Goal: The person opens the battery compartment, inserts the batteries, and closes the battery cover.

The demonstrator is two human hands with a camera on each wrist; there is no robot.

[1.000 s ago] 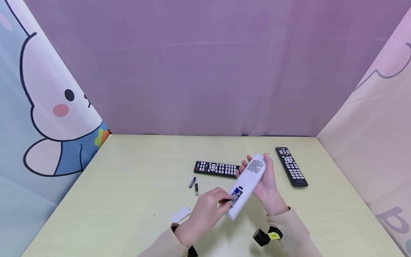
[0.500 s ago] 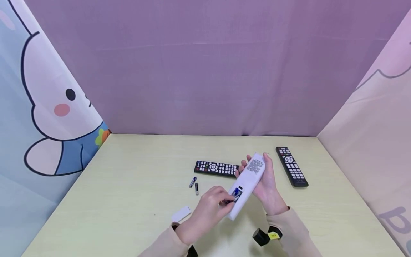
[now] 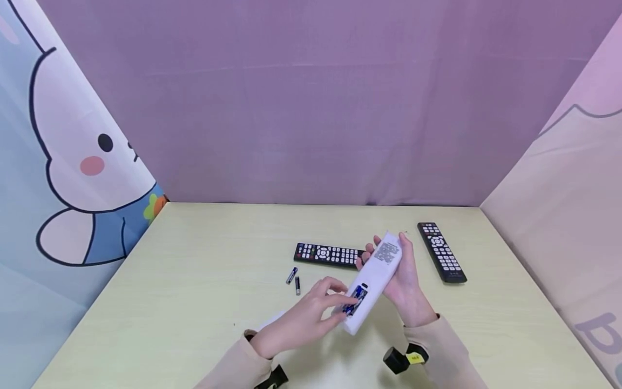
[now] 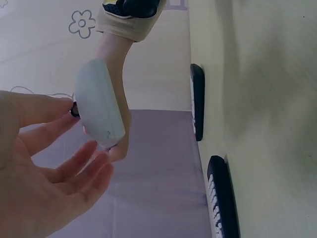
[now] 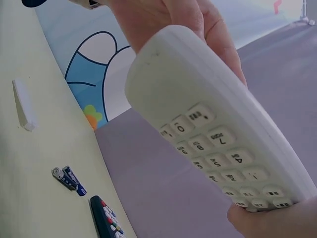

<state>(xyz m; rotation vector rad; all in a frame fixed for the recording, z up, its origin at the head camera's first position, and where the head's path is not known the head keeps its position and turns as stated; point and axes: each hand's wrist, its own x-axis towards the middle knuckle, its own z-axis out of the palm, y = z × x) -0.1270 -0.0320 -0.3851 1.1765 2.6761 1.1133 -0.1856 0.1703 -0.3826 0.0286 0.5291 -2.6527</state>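
White plastic remote control (image 3: 378, 273) is held up off a pale table (image 3: 194, 302), tilted, w/ its keypad (image 5: 216, 161) turned down & printed label (image 3: 387, 252) up; I'm watching via the rig's feeds. Person's R hand (image 3: 407, 286) supports its far end from below: thumb along one edge, other fingers curled round the opp. edge, prob. so the uncovered back faces the L hand (image 3: 311, 316). That hand is at the near end, thumb & index tips at the blue batteries (image 3: 360, 292), seemingly 2, lying in the back. Index looks fairly straight across them; remaining fingers are bent & slightly spread, some close to the remote's edge. I can't tell if thumb & index pinch a batt. or merely press on it.

On the table I also get 2 loose batteries (image 3: 291, 276), just beside each other, L of the remote; handy for the L hand, I'd guess. Flat white piece (image 5: 24, 106), prob. the batt. cover, lies nearby, mostly hidden by the L sleeve (image 3: 238, 359) in head view; set aside, I'd say, to expose the back. One black remote control (image 3: 328, 255) lies crosswise beyond, partly behind the R fingers; another black remote control (image 3: 441, 253) is off to the R. Both lie keys-up, prob. parked out of the way.
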